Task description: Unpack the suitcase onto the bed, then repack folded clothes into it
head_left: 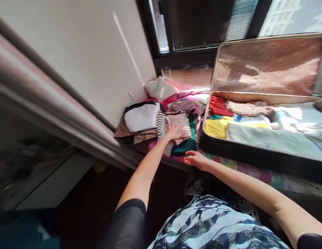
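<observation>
My left hand (172, 132) lies flat with fingers spread on a folded striped garment (182, 121), pink and white with dark stripes at its edges. Close to the front edge of the clothes pile, my right hand (195, 159) hovers with its fingers apart and nothing in them. Under the striped piece a dark green garment (183, 147) sticks out. Left of it sits a folded white garment (141, 117) on top of a brown patterned cloth (145, 135). A crumpled mauve garment (181, 106) lies just behind.
An open suitcase (215, 142) stands at the right, holding folded clothes, among them a yellow garment (215, 128) and a red garment (220, 105). A white cushion (161, 88) rests in the corner by the wall. A curtain (59, 90) hangs at the left, and windows (197, 24) are behind.
</observation>
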`<state>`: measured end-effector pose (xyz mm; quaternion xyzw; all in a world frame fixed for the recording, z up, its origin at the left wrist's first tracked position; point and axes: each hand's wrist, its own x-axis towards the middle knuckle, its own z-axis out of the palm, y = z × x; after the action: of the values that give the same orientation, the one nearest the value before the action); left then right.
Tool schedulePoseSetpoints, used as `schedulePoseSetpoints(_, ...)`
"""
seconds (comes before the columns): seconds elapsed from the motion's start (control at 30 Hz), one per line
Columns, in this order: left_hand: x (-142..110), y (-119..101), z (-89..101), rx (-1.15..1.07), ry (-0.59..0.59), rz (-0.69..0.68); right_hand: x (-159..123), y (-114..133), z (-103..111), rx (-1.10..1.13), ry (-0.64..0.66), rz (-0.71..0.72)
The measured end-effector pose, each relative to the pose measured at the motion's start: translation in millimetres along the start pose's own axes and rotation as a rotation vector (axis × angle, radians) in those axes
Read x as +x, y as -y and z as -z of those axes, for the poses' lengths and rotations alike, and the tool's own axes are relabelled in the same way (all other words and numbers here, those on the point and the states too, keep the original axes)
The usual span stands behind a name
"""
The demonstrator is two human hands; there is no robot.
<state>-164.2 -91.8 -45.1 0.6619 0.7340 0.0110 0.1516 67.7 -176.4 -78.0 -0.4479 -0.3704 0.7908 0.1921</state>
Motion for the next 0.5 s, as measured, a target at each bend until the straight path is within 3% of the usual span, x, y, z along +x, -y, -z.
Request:
schedulePoseSetpoints(0.13, 7.9, -38.9, 5.6, -0.144, -0.404, -0.198, -77.3, 10.2, 60.2, -0.193, 0.321, 0.008)
schedulePoseSetpoints(0.23, 17.8, -82.9, 12.9, -0.304, -0.566, -0.358, -139.8, 49.1, 106.8, -0.361, 0.349, 0.14)
schedulePoseSetpoints(0.37, 37.4, -151.8, 28.7, -0.328, -0.506, -0.593, -196.3, 118.3, 176.8, -0.499, 0.065, 0.322)
schedulePoseSetpoints(0.5, 65.9, -229.2, 37.6, -0.184, -0.339, -0.738, -198.2, 176.6, 254.4, -0.483, -0.299, 0.486)
